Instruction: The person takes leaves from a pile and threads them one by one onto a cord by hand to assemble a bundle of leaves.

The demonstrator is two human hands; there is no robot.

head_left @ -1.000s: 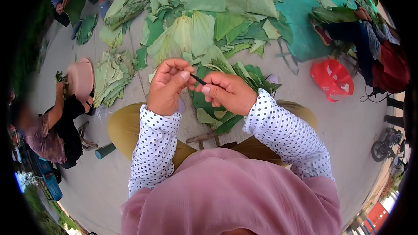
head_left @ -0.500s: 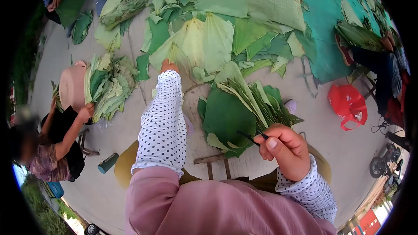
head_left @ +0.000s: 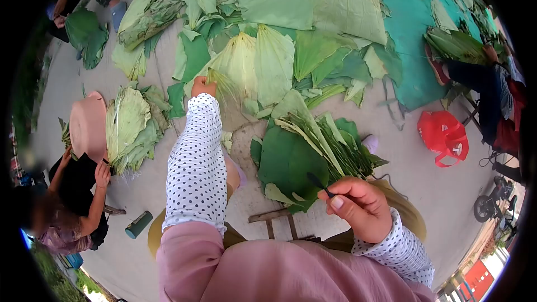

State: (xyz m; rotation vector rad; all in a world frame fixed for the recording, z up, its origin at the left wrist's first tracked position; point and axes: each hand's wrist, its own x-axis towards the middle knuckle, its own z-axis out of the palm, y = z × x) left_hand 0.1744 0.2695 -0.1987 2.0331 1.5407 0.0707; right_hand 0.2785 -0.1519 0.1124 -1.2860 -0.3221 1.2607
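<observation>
My left hand reaches forward, fingers closed on the near edge of a pale yellow-green lotus leaf with ribs fanning from one point. That leaf lies on the pile of leaves on the ground. My right hand is held close to my body, thumb and fingers pinched around a slim black tool, its tip pointing up and left. Its exact kind is not clear. Just beyond the tool is a bundle of folded leaves standing against a dark green leaf.
A small wooden stool is between my knees. At left, a person sits by a pink tub and a leaf stack; a green bottle lies nearby. At right are a red bag and another person's leg.
My left hand has shifted slightly left with the leaf edge lifted in it. The black tool's two prongs, spread apart before, now appear together. At left, the person's hand has moved down from the leaf stack.
</observation>
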